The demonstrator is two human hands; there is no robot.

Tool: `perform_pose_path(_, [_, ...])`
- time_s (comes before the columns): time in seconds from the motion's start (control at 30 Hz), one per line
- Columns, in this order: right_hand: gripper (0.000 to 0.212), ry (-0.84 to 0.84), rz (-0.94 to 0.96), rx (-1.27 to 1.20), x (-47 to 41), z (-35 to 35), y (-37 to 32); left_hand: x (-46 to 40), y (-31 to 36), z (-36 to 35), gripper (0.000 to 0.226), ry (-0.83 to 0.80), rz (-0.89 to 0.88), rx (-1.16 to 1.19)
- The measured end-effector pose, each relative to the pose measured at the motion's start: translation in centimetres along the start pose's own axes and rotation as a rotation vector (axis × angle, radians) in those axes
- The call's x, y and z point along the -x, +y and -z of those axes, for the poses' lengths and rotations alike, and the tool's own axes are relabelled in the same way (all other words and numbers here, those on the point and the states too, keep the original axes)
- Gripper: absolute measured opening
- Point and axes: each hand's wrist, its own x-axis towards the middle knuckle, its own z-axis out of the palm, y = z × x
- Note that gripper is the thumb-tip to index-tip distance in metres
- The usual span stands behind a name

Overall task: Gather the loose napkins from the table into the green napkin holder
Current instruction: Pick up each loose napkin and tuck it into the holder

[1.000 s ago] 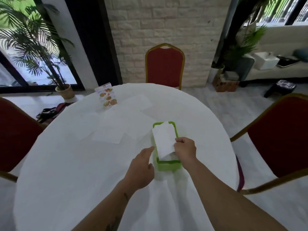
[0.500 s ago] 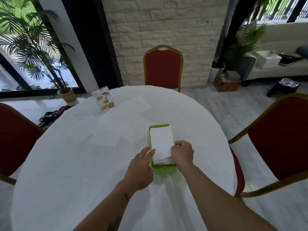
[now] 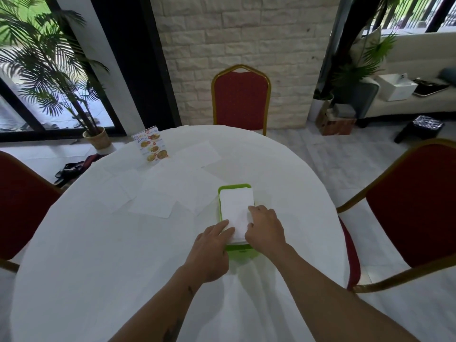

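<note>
1. The green napkin holder [image 3: 234,190] is a bright lime rectangular tray sitting on the white round table [image 3: 98,267], right of centre and close to the near edge. A folded white napkin [image 3: 235,208] lies flat on top and covers nearly the whole opening, so only the green rim shows round it.
2. Left hand [image 3: 209,253] has its fingers stretched out pretty straight, tips pressing on the napkin's near left corner, not wrapped round anything.
3. Right hand [image 3: 265,229] rests on the napkin's right side with fingers bent down onto the paper. Can't tell if it's actually pinching an edge or just pressing.
4. Loose napkins [image 3: 150,206] are spread flat to the left and behind the holder, some overlapping. A menu card [image 3: 151,148] stands near the far left edge.
5. Room-wise: open tablecloth to the left of the hands, and three red chairs [image 3: 240,99] round the table.
6. White on white makes the napkin outlines hard to pick out, so no exact count. The holder's near wall is partly hidden by both hands.
</note>
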Motion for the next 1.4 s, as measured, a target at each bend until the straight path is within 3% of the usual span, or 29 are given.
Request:
perform_pose_path(0.13, [0.041, -0.003, 0.112, 0.186, -0.1, -0.1, 0.4, -0.1, 0.0, 0.0, 0.062, 0.052, -0.002, -0.009])
perform_pose_path(0.23, [0.05, -0.041, 0.214, 0.293, -0.1, -0.4, 0.5, -0.6, -0.1, 0.2, 0.064, 0.062, -0.005, -0.053])
perform_pose_path(0.43, [0.061, -0.209, 0.327, 0.406, -1.5, -0.3, 0.4, -2.2, 0.5, 0.8, 0.066, -0.094, 0.01, -0.16])
perform_pose_path(0.7, [0.071, -0.341, 0.266, 0.298, -2.7, -0.1, 0.0, -2.8, 0.0, 1.0, 0.062, -0.073, 0.053, -0.038])
perform_pose_path(0.83, [0.061, -0.277, 0.241, 0.266, -3.4, 1.6, -1.4, -2.0, -1.2, 0.9, 0.055, 0.121, 0.055, 0.177])
perform_pose_path(1.03, [0.059, -0.183, 0.321, 0.104, -3.9, 0.1, -6.8, -1.0, -6.2, 2.5, 0.049, 0.375, 0.254, 0.409])
perform_pose_path(1.27, [0.055, -0.267, 0.33, 0.088, -4.3, -5.1, -13.2, -0.8, -14.9, 4.0, 0.044, 0.332, 0.443, 0.385])
perform_pose_path(1.4, [0.056, -0.319, 0.29, 0.113, -4.7, -8.4, -15.2, -1.7, -18.9, 3.7, 0.04, 0.186, 0.39, 0.254])
